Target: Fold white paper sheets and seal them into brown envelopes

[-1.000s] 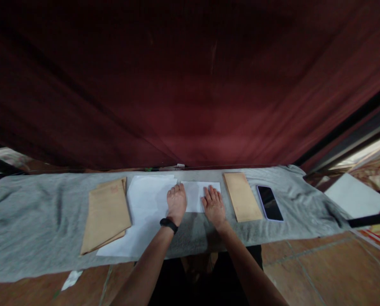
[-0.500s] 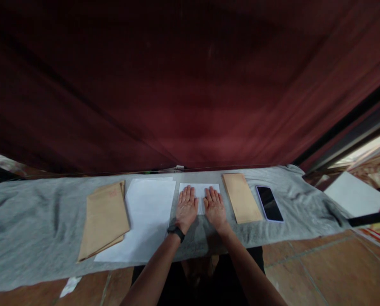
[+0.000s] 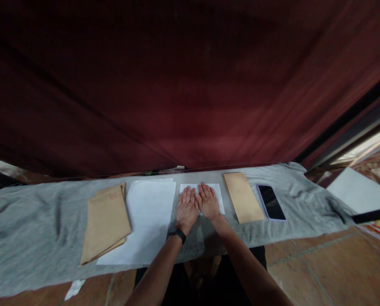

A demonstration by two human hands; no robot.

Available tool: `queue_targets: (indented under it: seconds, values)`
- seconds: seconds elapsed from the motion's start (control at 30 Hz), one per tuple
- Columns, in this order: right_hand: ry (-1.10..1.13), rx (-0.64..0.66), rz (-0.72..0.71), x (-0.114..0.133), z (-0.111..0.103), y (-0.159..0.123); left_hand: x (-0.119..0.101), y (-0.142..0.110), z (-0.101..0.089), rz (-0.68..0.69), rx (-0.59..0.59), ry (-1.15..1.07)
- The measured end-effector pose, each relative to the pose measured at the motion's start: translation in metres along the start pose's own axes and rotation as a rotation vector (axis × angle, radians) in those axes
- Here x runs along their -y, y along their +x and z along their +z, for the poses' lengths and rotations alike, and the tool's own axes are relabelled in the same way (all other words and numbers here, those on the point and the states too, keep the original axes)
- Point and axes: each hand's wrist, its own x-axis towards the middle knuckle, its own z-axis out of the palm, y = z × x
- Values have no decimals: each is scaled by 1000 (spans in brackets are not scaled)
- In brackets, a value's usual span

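Observation:
A small white piece of paper point(image 3: 220, 199), apparently folded, lies on the grey cloth in front of me. My left hand point(image 3: 188, 208) rests flat on its left part, fingers stretched out. Flat on its middle is my right hand point(image 3: 208, 202), its fingertips close against the left hand's fingers. Both hands press from above and grip nothing; much of the paper is hidden under them. Just left of my left hand are larger white sheets point(image 3: 151, 208). A brown envelope point(image 3: 242, 197) lies to the right of my right hand.
A stack of brown envelopes point(image 3: 109, 221) overlaps the white sheets on the left. Far right on the grey cloth point(image 3: 307, 204) lies a phone point(image 3: 271, 203). A dark red curtain-like surface point(image 3: 190, 106) rises behind the cloth's back edge. Tiled floor point(image 3: 301, 267) shows in front.
My left hand has gone from curled at the paper's left edge to lying flat on it. My right hand has slid left across the paper toward the left hand.

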Motion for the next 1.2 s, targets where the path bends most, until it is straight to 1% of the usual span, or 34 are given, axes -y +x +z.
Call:
queue_targets:
  seconds: [0.2,0.33,0.47,0.57,0.63,0.7,0.8,0.87,1.0,1.2]
  values:
    - [-80,-71,83,-25,-4,-5,-2,0,-3,-21,-10,-23]
    - [-99,-102,150,-34,-4,-11,-1,0,-2,-14,-15,-12]
    - [-124,-126,189,-38,-5,-18,-1,0,0,-12,-24,13]
    - [-135,-152,238,-36,-8,-24,-1,0,1,-12,-40,22]
    - [-132,-164,253,-30,-10,-30,-2,0,1,-12,-53,20]
    - [-117,-147,194,-19,-11,-39,-2,0,2,-16,-59,17]
    - [-78,-72,34,-3,-11,-54,-1,0,2,-15,-60,16]
    - [-70,-41,17,4,-10,-63,0,0,3,-5,-68,15]
    - [-94,-57,100,0,-10,-74,0,0,6,-18,-105,14]
    - [-126,-130,143,-15,-14,-86,2,-8,13,-144,-193,-21]
